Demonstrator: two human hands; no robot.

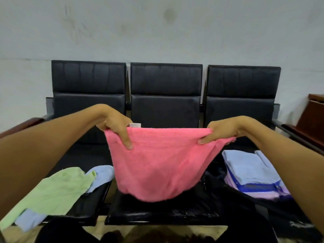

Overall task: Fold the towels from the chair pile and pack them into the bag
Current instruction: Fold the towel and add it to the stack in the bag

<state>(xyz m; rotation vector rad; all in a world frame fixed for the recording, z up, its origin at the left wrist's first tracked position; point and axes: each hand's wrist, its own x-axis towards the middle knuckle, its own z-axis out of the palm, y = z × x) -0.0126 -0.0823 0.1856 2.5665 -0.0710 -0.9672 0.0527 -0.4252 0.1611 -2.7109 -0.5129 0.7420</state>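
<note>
A pink towel (157,165) hangs in the air over the middle seat, stretched between my two hands. My left hand (116,125) pinches its upper left corner, beside a small white label. My right hand (220,132) pinches the upper right corner. The towel's lower edge sags down to the middle seat (157,213). On the left seat lie a loose green towel (57,188) and a light blue towel (103,174). On the right seat a black bag (245,204) lies open, with folded blue and lilac towels (252,174) stacked in it.
A row of three black padded chairs (166,95) stands against a pale wall. Wooden armrests show at the far left (21,125) and far right (301,135). A brown wooden piece of furniture (313,111) stands at the right edge.
</note>
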